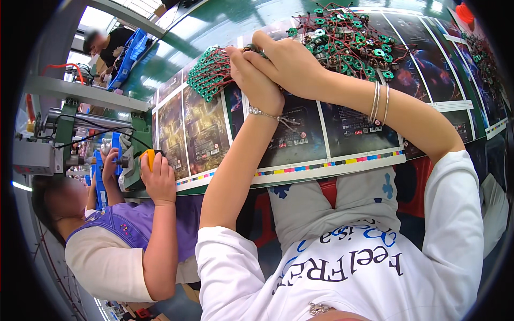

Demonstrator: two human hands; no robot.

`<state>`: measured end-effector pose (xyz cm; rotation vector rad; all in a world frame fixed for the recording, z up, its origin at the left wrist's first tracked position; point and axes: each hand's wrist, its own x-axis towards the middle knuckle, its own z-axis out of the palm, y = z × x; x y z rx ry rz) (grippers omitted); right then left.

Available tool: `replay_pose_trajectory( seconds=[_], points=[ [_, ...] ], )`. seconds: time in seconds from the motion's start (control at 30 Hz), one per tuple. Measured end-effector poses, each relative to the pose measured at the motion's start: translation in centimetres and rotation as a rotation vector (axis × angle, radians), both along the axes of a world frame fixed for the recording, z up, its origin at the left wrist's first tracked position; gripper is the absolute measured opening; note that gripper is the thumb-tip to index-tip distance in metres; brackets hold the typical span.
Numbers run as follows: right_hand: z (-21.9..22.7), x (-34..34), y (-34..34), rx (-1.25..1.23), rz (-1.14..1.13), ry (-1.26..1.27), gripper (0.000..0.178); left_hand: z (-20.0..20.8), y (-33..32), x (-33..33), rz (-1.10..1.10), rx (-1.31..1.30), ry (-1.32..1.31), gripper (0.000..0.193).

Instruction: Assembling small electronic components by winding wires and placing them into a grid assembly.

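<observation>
a small dark part [250,48] is held over the far half of the printed sheets [203,128], between the left hand [256,80] and the right hand [292,59]. both hands are closed, and the part is pinched among their bent fingertips; by which fingers it is mostly carried cannot be told, because much of it is covered by them. just to the left of the hands, a bunch of green pieces with red wires [209,72] is laid in quite tidy rows, and to the right a loose heap of similar pieces [348,45] is spread. if the part is of the same kind, it can be judged very light, with a stiff body and soft, thin wires which bend easily. the places where wires are joined are probably the most fragile, so a strong pull there should be avoided. it is best taken by the rim of the body, with thumb and first finger, and not lifted by a wire. from the heap, pieces should be separated gently, since the wires look tangled.
</observation>
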<state>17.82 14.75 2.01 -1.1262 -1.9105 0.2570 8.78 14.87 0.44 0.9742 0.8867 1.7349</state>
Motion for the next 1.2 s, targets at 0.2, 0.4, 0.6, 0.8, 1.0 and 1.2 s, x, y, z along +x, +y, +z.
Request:
replay_pose_trajectory(
  seconds=[0.2, 0.4, 0.6, 0.8, 1.0, 1.2],
  points=[
    [-0.7, -0.1, 0.3, -0.028, 0.098, 0.193, 0.030, 0.4, -0.2, 0.5, 0.070, 0.103, 0.131, 0.040],
    [-0.5, 0.4, 0.9, -0.197, 0.167, 0.321, 0.029, -0.7, 1.5, -0.3, 0.089, 0.230, 0.209, 0.039],
    [0.0, 1.0, 1.5, -0.624, 0.364, 0.627, 0.027, -0.5, 1.5, -0.1, 0.123, 0.217, 0.243, 0.038],
    [0.3, 1.3, 1.4, -0.780, 0.428, 0.794, 0.027, -0.1, 0.9, 0.0, 0.084, 0.169, 0.213, 0.039],
    [0.8, 2.4, 1.9, -0.853, 0.428, 0.899, 0.026, 0.1, 0.7, 0.0, -0.040, 0.134, 0.105, 0.041],
    [2.1, 3.7, 3.2, -0.359, 0.321, 0.222, 0.024, -0.2, 1.4, -0.6, -0.123, 0.098, 0.240, 0.035]
  ],
)
